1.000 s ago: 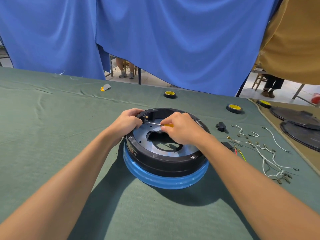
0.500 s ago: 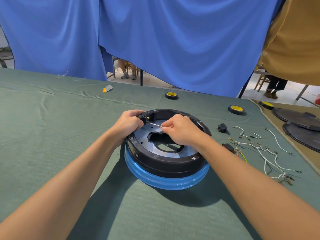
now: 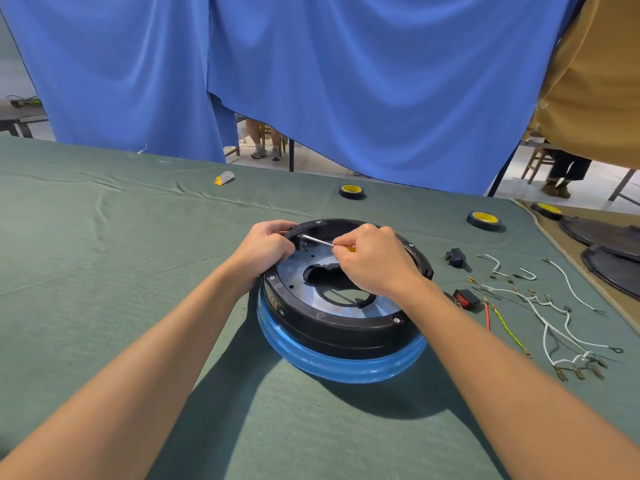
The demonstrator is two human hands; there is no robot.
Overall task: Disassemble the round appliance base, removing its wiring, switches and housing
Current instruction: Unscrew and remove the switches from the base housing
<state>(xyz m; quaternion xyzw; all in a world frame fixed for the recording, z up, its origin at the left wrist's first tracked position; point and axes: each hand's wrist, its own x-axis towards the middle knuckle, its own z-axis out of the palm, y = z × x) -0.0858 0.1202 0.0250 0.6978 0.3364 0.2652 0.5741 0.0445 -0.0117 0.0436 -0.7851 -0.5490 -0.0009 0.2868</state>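
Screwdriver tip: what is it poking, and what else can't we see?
Head view, screwdriver tip: too small to tell if it meets a screw.
Head view, its handle: mostly hidden inside the right hand.
Head view, round base rim: partly covered by the left hand.

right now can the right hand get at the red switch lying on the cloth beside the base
Probably yes. The red switch lies bare on the cloth just right of the base, nothing over it; but the right hand grips the screwdriver.

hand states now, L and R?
Left hand: grips the base at its rim.
Right hand: holds the screwdriver.
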